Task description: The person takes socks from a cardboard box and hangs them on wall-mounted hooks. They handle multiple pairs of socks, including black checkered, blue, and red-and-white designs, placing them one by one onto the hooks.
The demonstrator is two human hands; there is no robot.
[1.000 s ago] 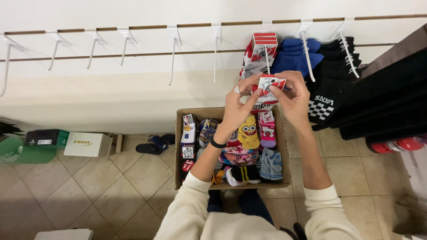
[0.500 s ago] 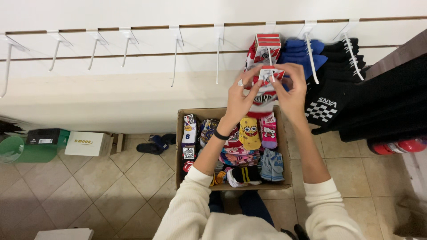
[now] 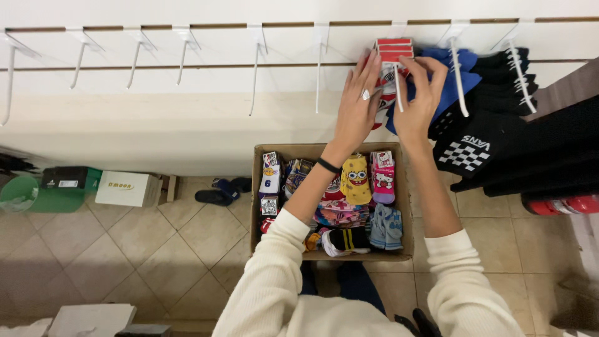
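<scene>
Both arms, in cream sleeves, reach up and forward to a wall fitted with white display hooks. The left hand (image 3: 357, 103), fingers extended and pressed together, lies flat against the left side of a red-and-white sock pack (image 3: 392, 59) that sits on a white hook (image 3: 397, 87); a ring shows on one finger and a dark band on the wrist. The right hand (image 3: 423, 100) curls its fingers around the pack's right side, so the pack is held between the two hands at the wall, above the box. Nine white hooks are visible along the rail; five at the left hang bare. Right of the pack hang blue socks (image 3: 450, 84) and black socks (image 3: 499, 81), one pair with a checkered patch. Below, one open cardboard box (image 3: 257, 193) stands on the tiled floor, filled with assorted patterned socks (image 3: 355, 181) in yellow, pink, blue and striped black. At the left stand a green box (image 3: 65, 187) and a white box (image 3: 128, 188).
</scene>
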